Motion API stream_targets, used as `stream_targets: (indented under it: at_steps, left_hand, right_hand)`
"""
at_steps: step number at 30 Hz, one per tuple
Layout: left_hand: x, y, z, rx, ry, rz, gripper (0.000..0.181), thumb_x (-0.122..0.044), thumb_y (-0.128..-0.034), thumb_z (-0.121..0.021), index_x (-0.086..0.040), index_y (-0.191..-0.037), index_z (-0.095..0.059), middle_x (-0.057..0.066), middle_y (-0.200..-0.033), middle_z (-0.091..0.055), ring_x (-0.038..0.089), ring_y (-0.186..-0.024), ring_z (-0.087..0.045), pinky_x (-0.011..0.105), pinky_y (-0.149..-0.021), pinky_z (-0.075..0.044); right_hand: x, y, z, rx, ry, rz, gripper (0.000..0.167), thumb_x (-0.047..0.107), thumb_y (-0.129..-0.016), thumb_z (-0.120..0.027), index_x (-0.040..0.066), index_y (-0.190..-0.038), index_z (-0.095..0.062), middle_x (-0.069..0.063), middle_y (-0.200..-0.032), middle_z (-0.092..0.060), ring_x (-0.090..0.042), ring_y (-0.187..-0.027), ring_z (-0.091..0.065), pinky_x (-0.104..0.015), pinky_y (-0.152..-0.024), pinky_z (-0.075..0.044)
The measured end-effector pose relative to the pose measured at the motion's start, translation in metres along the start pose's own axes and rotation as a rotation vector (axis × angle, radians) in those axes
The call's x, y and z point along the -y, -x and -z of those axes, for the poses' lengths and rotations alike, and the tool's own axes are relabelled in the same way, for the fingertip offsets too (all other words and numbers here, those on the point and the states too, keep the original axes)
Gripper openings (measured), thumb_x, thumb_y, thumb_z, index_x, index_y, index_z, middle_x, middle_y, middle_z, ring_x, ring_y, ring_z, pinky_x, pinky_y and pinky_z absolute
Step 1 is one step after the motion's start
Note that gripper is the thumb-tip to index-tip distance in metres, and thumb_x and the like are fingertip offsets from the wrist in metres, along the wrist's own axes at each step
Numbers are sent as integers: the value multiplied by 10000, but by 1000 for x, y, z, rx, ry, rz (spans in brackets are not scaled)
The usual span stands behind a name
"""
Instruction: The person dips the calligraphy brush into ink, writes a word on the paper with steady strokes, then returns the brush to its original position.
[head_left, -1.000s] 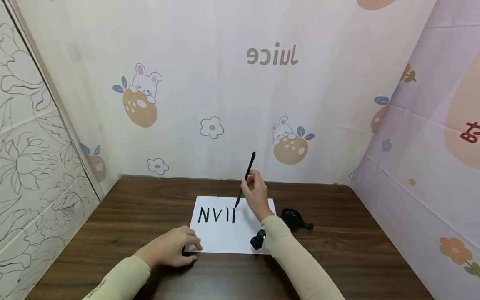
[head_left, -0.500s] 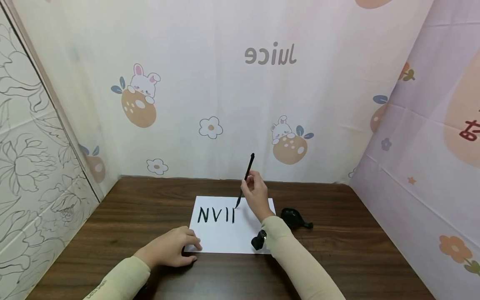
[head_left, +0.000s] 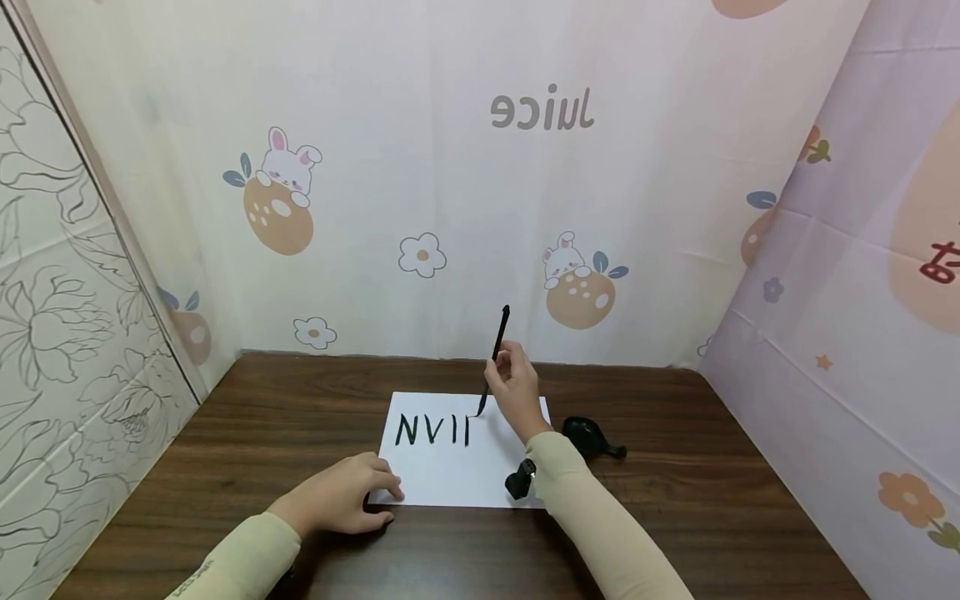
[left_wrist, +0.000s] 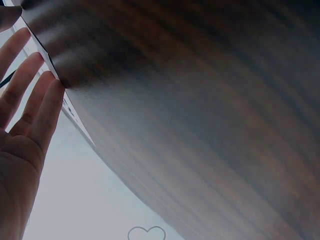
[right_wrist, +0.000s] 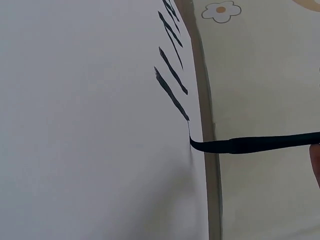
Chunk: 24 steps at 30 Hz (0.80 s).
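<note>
My right hand (head_left: 516, 390) pinches a black writing brush (head_left: 498, 340) above the white sheet of paper (head_left: 438, 482). In the right wrist view the bent tip of the brush (right_wrist: 220, 146) touches the paper at the end of a thin black line. Dark strokes reading "NVI" and a further upright run across the sheet's upper left half. My left hand (head_left: 347, 493) rests with spread fingers at the paper's lower left corner. Those fingers (left_wrist: 46, 112) look fairly straight in the left wrist view.
A black, rounded object with a narrow neck (head_left: 588, 437) lies on the brown wooden table (head_left: 675, 492), right of the paper. A patterned curtain (head_left: 360, 183) hangs behind the table's far edge. Another curtain (head_left: 832, 300) stands along the right side.
The brush tip has moved slightly right, away from the top of the last upright stroke, and a faint thin line now trails behind it. My left hand stays in place.
</note>
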<state>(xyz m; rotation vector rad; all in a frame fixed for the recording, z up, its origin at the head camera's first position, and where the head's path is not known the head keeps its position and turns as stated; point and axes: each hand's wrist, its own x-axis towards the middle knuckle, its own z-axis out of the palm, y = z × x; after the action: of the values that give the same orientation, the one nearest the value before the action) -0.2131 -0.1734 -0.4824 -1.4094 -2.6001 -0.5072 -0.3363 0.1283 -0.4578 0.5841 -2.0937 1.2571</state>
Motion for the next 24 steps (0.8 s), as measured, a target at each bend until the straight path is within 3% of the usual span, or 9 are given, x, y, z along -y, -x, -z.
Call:
stream_targets:
  at_steps: [6,13,24]
  left_hand:
    - [0,0,1,-1,3,-2,136,-251,-834,-786,-208,-960,-759,-109,-958,-629,42,-866,-532,245,-750,-492]
    - [-1,-1,2,-4,-2,-3,137,-252,-832,-788,-203,-957,-761,-107,-952,-629,44,-860,-530,244,-747,-491]
    - [0,0,1,-18,-12,-22,143,-258,-822,-793,-205,-950,-759,-112,-948,-628,42,-854,-533,234,-743,-485]
  right_hand:
    - [1,0,2,3,14,-11,230,46,-953,-612,4,-1166,-534,-51,-927,-576,-168,-847,-570,-306,-709,-529]
    - [1,1,3,8,30,-6,237,47,-955,-613,91,-1169,-521,-42,-934,-574,-154,-853,-562,-291,-708,-526]
    - [0,2,4,6,34,20,277,49,-948,-624,60,-1204,-520,-47,-924,-564,-170,-823,-558,-288,-709,-531]
